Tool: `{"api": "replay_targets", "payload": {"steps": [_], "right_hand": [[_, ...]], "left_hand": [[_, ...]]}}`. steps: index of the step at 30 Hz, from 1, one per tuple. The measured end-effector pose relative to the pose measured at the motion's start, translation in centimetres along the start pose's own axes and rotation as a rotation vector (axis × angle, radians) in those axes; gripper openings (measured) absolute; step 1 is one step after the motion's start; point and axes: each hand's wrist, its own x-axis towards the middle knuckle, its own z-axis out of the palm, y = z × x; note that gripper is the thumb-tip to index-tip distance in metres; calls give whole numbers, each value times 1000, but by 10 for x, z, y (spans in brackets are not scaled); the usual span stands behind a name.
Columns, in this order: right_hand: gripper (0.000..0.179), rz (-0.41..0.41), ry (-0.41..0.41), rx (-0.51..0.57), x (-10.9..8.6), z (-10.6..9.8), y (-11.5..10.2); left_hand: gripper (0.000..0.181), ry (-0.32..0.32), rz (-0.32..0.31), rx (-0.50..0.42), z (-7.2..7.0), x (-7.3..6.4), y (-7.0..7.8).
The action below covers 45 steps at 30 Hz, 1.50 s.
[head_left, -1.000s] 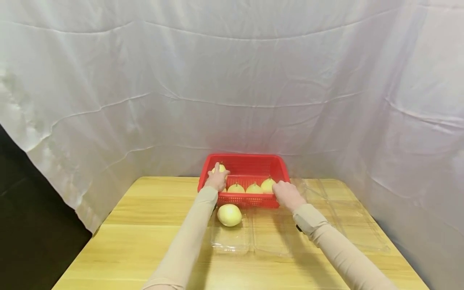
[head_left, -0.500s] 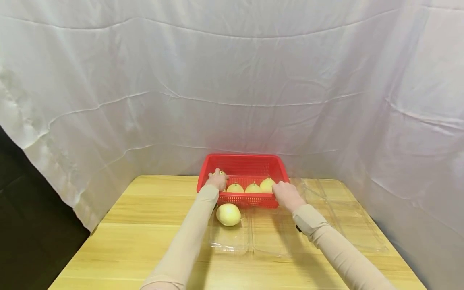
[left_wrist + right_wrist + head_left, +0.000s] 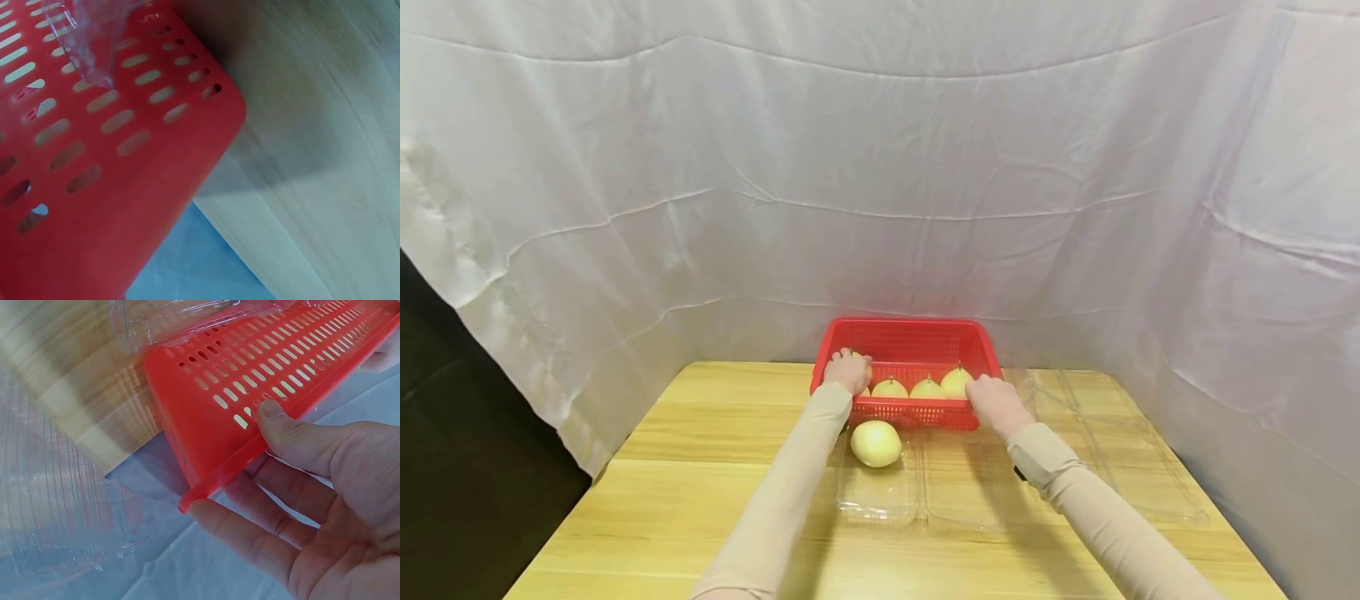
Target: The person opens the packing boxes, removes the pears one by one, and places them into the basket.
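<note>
At the back of the table stands a red plastic basket [image 3: 910,323] with slotted walls. Inside it, along the near side, is a row of pale yellow pears [image 3: 890,388], their stems up. My left hand [image 3: 847,372] reaches in at the left end, its fingers over a pear [image 3: 866,369] that it partly hides. My right hand [image 3: 337,487] grips the basket's rim near the right corner, thumb on the wall and fingers beneath the rim. In front, one more pear [image 3: 876,443] lies in a clear plastic container [image 3: 876,500]. The left wrist view shows only basket wall [image 3: 144,169], no fingers.
A second clear container [image 3: 962,492] sits right of the first. More clear plastic packaging [image 3: 1120,450] lies on the table's right side, also seen as ribbed plastic [image 3: 56,481] in the right wrist view. A pale curtain [image 3: 910,208] hangs behind the wooden table [image 3: 700,483].
The left hand has come down a little inside the basket with the pear under its fingers. The right hand stays on the rim.
</note>
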Motion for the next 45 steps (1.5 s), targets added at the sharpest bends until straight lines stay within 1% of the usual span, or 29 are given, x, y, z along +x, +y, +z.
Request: {"api": "replay_targets", "payload": {"steps": [6, 9, 12, 14, 15, 17, 19, 23, 27, 30, 34, 39, 41, 43, 45], "right_hand": [[14, -11, 9, -6, 0, -2, -1], [15, -6, 6, -12, 0, -2, -1], [15, -7, -4, -3, 0, 0, -2], [15, -5, -7, 9, 0, 1, -2], [14, -2, -8, 15, 0, 2, -2], [13, 4, -6, 21, 1, 2, 0], [13, 14, -6, 28, 0, 2, 2], [15, 48, -7, 57, -4, 2, 8], [17, 93, -24, 97, -9, 4, 8], [18, 122, -28, 115, -9, 6, 8], [18, 130, 7, 121, -8, 6, 6], [21, 97, 71, 139, -8, 8, 1], [24, 78, 96, 155, -7, 10, -2], [26, 62, 112, 170, -5, 13, -6], [27, 53, 112, 185, -3, 14, -11]], "left_hand": [[42, 48, 46, 21, -2, 1, -8], [37, 134, 88, 30, -3, -5, -12], [32, 237, 114, 42, -5, -17, -15], [30, 299, 121, 41, -5, -25, -16], [29, 319, 120, 31, -4, -29, -17], [28, 363, 114, -6, -3, -35, -17], [28, 394, 104, -42, -1, -40, -18], [27, 422, 102, -91, 2, -47, -25], [21, 451, 121, -94, 2, -52, -31], [14, 496, 123, -83, 2, -55, -34], [12, 567, 117, -81, 2, -57, -37], [15, 667, 118, -72, 5, -62, -47], [15, 681, 108, -90, 6, -66, -51], [15, 668, 84, -132, 7, -68, -55], [16, 628, 47, -192, 6, -71, -58]]}}
